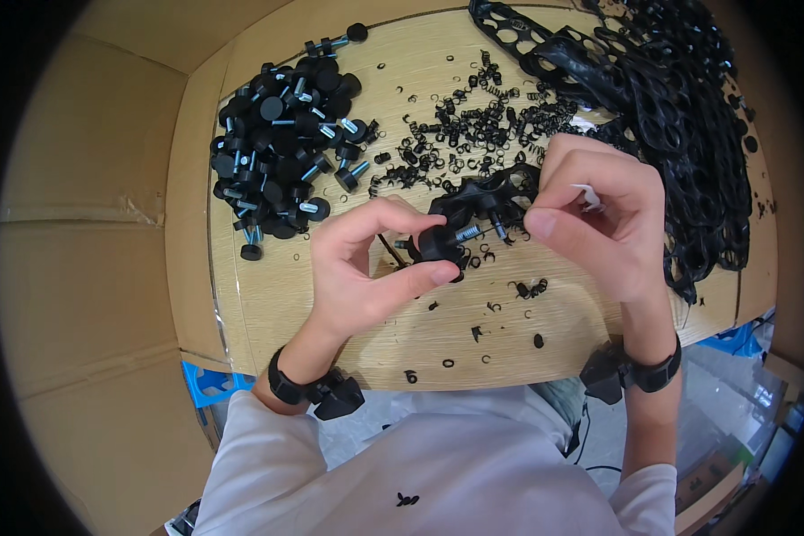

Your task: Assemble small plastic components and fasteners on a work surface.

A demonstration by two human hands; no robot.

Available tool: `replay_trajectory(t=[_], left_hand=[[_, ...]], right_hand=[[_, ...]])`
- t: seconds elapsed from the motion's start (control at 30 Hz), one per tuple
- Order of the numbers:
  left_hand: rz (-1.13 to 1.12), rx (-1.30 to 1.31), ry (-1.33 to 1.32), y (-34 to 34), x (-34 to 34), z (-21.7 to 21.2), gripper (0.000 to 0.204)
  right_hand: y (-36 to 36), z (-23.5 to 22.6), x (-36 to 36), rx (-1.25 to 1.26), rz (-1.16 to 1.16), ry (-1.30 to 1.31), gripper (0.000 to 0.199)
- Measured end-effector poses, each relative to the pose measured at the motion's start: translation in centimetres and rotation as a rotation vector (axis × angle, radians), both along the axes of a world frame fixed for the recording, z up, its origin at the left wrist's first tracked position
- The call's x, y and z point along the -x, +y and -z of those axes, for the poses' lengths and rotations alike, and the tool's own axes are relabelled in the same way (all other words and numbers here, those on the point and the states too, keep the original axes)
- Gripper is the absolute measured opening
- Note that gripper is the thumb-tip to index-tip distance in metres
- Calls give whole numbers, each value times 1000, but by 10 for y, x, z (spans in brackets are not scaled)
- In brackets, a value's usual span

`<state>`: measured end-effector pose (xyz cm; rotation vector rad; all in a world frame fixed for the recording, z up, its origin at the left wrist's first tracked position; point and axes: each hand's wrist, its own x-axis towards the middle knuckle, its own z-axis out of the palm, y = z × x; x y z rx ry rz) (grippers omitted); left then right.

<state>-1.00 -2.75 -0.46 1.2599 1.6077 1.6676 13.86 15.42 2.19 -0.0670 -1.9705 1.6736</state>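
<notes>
My left hand (353, 259) grips a black round-headed bolt (438, 243) between thumb and fingers, its silver threaded shank pointing right. My right hand (598, 210) is closed in a pinch just off the shank's tip. A thin dark line runs from the shank toward its fingertips, too fine to make out. Inside the curled right fingers shows a small white scrap (588, 196). Right behind the held bolt lies a black rubbery sheet piece (482, 196), partly hidden by the hands, with another bolt's shank (498, 226) sticking out of it.
A heap of black-headed bolts (277, 143) stands at the table's left. Black rings and curled shavings (482, 121) are strewn over the wooden table (393, 344). Black sheets with round holes (670, 116) pile up at the right. Cardboard walls (98, 223) border the table.
</notes>
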Motion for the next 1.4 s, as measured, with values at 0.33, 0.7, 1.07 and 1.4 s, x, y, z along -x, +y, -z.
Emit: replay_trajectory(t=[0.33, 0.7, 1.07, 1.4], left_hand=[[14, -55, 13, -1, 1, -4, 31], [-14, -72, 26, -1, 1, -5, 30], [8, -71, 94, -4, 6, -7, 31], [-43, -99, 202, -3, 12, -11, 30]], right_hand=[[17, -6, -8, 13, 211, 115, 12], [63, -10, -38, 252, 505, 282, 13], [115, -6, -90, 357, 764, 442, 10], [121, 0, -108, 299, 1349, 688, 18]])
